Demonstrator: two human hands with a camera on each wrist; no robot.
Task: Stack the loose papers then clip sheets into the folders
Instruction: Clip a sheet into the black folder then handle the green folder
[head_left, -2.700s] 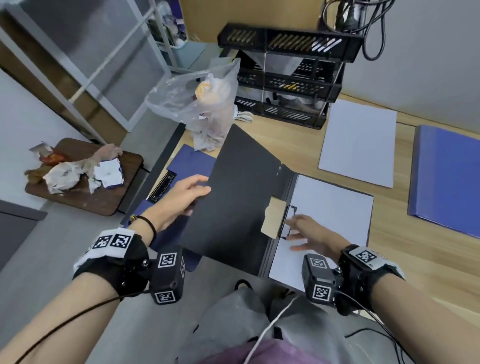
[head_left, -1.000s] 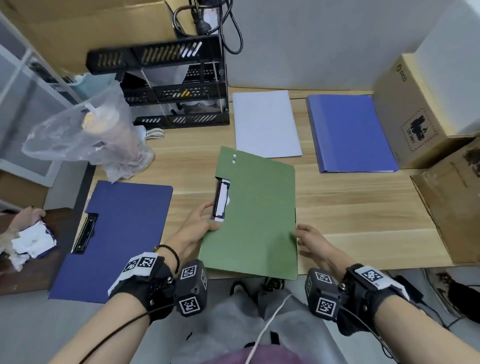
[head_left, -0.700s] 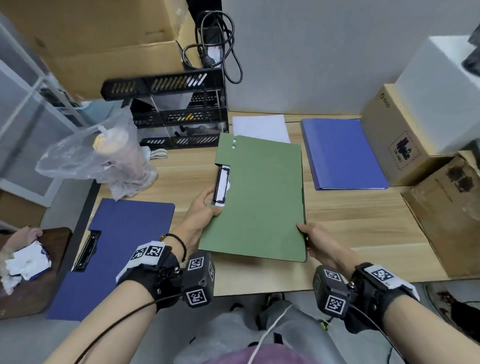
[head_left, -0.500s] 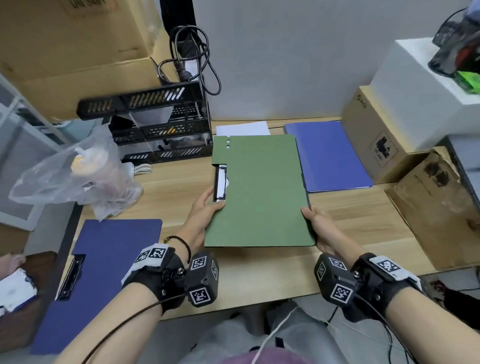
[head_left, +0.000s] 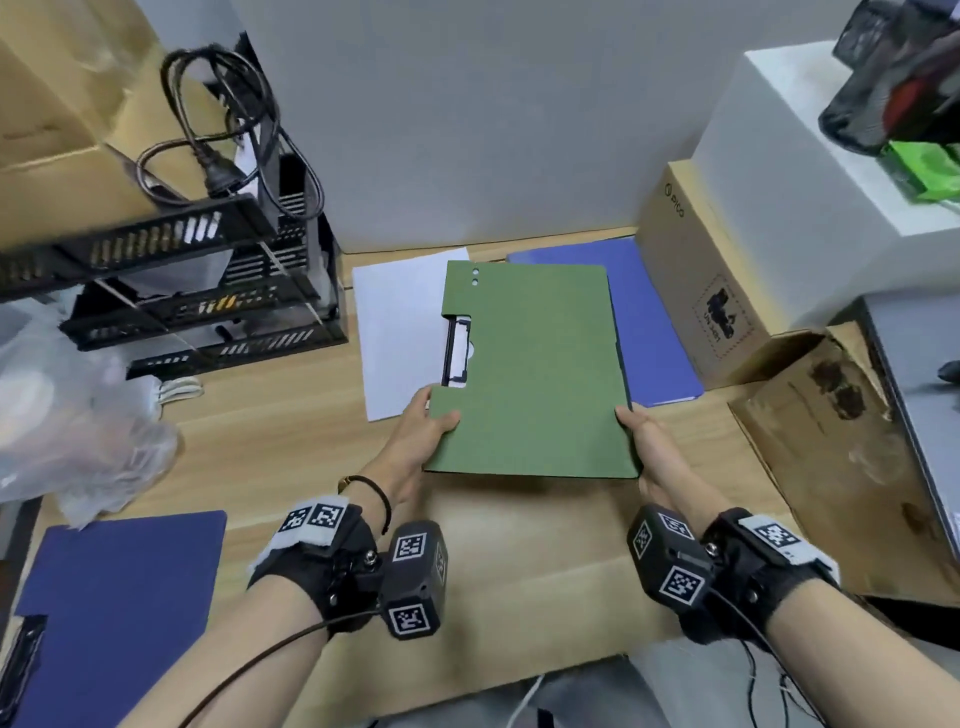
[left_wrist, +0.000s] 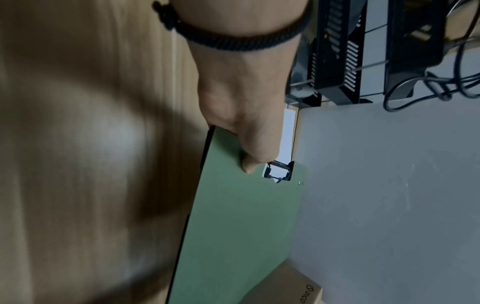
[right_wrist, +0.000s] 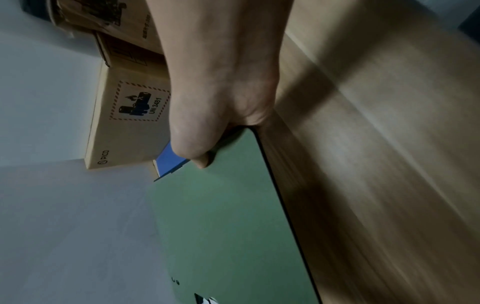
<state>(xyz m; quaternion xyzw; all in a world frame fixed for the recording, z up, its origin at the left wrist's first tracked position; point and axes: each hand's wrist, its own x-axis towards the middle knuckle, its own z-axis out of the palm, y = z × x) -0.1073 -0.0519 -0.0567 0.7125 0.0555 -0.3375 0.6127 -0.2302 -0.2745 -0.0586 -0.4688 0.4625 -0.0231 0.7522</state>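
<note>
The green folder (head_left: 535, 369) is closed and held above the far middle of the desk (head_left: 291, 441), its far end over a white paper sheet (head_left: 395, 332) and a light blue folder (head_left: 649, 322). The left hand (head_left: 421, 431) pinches its near left corner, thumb on the cover just below the black clip (head_left: 456, 353); the right hand (head_left: 647, 441) pinches the near right edge, thumb on top, fingers hidden underneath. Judged risk: both grips sit at the near end, so the unsupported far end can sag or swing; if set down where it is, the folder would cover the loose sheet and overlap the blue folder, hindering stacking. A weak pinch on the smooth cover could let it slip. The cover is matte, stiff card with rounded corners, a rectangular notch exposing the clip and a white strip, two small holes near the far left corner, and a dark edge. A dark blue clipboard (head_left: 119, 597) lies at the near left; the desk has a pale wood grain.
</note>
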